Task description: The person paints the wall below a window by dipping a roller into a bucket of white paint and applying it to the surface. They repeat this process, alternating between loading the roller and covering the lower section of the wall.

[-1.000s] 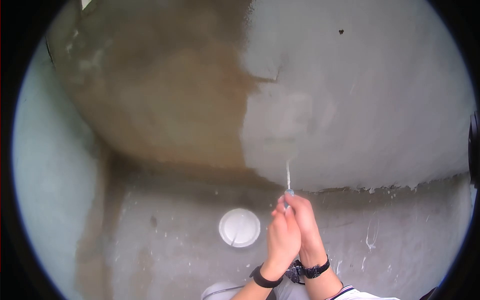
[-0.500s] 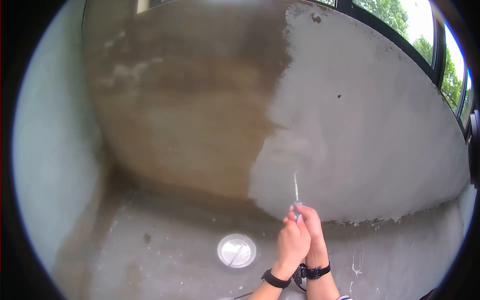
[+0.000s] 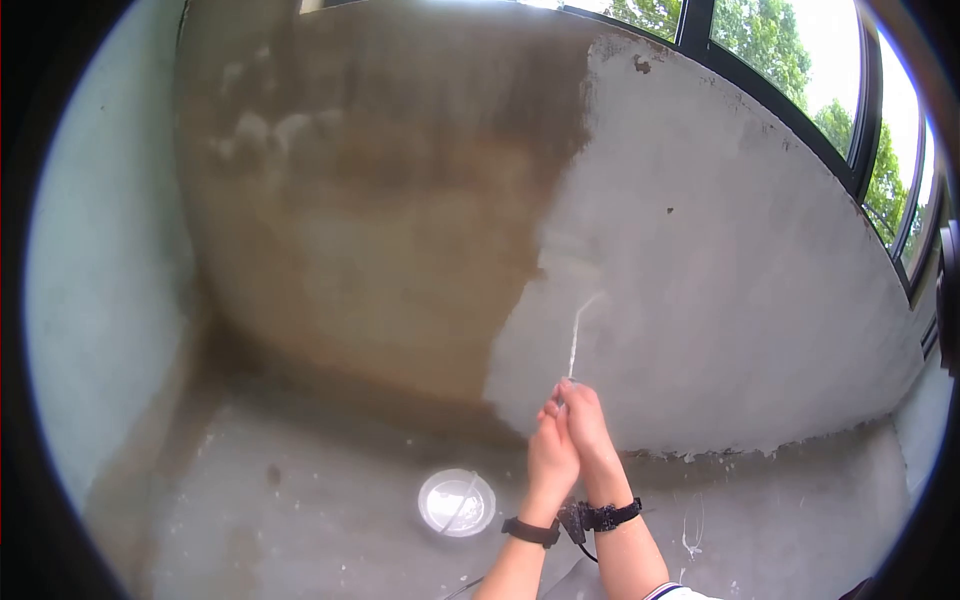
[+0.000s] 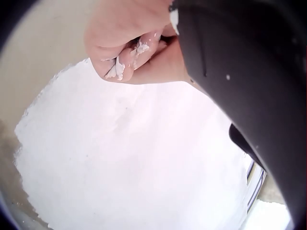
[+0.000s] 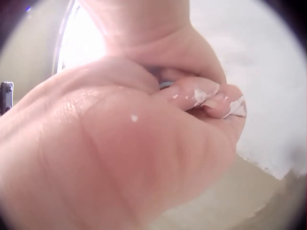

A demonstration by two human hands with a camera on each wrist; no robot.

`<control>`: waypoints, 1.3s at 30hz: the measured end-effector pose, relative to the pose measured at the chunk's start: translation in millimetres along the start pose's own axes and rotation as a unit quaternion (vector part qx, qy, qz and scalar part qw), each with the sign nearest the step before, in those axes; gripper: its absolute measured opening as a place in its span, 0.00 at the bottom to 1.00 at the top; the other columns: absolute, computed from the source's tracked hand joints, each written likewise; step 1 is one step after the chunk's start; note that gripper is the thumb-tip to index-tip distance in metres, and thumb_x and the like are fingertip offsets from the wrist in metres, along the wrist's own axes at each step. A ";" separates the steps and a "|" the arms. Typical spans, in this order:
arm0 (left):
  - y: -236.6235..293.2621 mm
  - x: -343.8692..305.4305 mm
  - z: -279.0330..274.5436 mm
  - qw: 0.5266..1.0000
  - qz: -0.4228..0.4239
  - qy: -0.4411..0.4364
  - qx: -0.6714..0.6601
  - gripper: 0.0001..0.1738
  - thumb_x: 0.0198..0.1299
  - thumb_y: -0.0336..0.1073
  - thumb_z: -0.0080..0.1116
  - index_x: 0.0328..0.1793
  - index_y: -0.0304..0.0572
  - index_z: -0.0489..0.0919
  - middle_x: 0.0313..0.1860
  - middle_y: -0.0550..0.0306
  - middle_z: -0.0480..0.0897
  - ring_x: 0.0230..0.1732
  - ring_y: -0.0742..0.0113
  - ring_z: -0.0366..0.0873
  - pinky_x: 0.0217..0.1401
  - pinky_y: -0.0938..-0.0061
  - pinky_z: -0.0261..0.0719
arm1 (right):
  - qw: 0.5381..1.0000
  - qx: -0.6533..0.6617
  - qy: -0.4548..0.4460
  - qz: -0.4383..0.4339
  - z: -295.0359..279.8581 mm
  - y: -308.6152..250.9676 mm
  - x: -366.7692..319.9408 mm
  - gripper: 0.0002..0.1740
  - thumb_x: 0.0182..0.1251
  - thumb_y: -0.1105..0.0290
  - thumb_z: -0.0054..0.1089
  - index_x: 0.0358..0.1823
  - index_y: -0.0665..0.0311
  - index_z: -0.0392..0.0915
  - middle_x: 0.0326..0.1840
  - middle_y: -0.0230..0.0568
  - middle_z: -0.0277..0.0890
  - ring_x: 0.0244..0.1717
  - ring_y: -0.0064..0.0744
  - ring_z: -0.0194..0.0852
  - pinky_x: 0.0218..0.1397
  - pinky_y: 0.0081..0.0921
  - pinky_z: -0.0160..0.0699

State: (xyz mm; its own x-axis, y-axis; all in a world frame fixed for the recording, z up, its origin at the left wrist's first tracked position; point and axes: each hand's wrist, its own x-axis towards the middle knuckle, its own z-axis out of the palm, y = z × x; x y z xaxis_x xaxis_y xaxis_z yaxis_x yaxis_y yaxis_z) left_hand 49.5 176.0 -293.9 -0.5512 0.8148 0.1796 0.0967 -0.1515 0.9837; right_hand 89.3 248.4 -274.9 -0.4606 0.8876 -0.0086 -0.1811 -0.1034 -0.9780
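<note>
Both hands are close together at the grey wall, wrapped around the short bluish handle (image 3: 562,398) of a tool. Its narrow, white-coated end (image 3: 574,345) points up the pale part of the wall (image 3: 690,310). My left hand (image 3: 552,465) is on the left, lower down; my right hand (image 3: 592,432) lies against it on the right. White smears mark the curled fingers (image 4: 139,50) in the left wrist view. In the right wrist view the right hand (image 5: 129,129) fills much of the picture, and most of the handle is hidden.
A round white container (image 3: 427,490) with a thin stick across it stands on the floor, left of the forearms. Brown, damp-looking wall (image 3: 380,230) is on the left. Dark-framed windows (image 3: 780,100) run along the upper right. White spatters mark the floor.
The head view has tilted up, bringing the windows in. Both hands, still gripping the handle, have risen along the wall, and the tool's white end reaches higher, with a bend at its tip.
</note>
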 end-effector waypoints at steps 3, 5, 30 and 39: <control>-29.8 -17.2 10.8 0.997 -0.078 0.007 0.011 0.25 0.77 0.48 0.37 0.63 0.34 0.74 0.56 0.29 0.80 0.57 0.29 0.76 0.57 0.46 0.75 | 0.998 -0.006 -0.003 0.059 -14.1 22.7 -10.8 0.16 0.80 0.61 0.44 0.35 0.63 0.69 0.23 0.33 0.69 0.28 0.30 0.75 0.34 0.27 0.77; -41.6 -28.4 13.6 0.994 -0.109 0.000 0.015 0.26 0.77 0.48 0.38 0.63 0.33 0.74 0.58 0.29 0.79 0.59 0.30 0.75 0.58 0.47 0.74 | 0.993 -0.020 0.005 0.117 -21.8 38.1 -19.4 0.14 0.78 0.62 0.46 0.35 0.64 0.69 0.25 0.35 0.72 0.29 0.31 0.77 0.34 0.29 0.78; -84.7 -64.2 100.7 0.986 -0.159 -0.040 -0.039 0.33 0.79 0.51 0.31 0.42 0.27 0.79 0.29 0.37 0.83 0.34 0.42 0.84 0.37 0.53 0.77 | 0.977 -0.107 0.052 0.176 -125.7 71.3 -44.0 0.20 0.82 0.60 0.41 0.34 0.65 0.75 0.28 0.32 0.73 0.29 0.22 0.70 0.35 0.25 0.73; -38.4 -44.7 85.9 0.967 -0.213 -0.123 -0.066 0.27 0.77 0.41 0.37 0.66 0.19 0.68 0.61 0.21 0.75 0.63 0.28 0.73 0.66 0.53 0.72 | 0.982 0.007 0.095 0.160 -118.0 42.0 -44.1 0.16 0.79 0.63 0.48 0.33 0.65 0.75 0.29 0.33 0.77 0.29 0.22 0.74 0.34 0.22 0.74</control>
State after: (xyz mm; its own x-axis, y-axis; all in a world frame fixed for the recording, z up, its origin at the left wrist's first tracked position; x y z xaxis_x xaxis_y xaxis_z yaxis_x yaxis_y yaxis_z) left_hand 141.6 193.4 -339.3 -0.3018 0.9254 -0.2293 -0.2100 0.1701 0.9628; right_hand 204.5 257.9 -340.2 -0.3247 0.8766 -0.3551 -0.0665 -0.3956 -0.9160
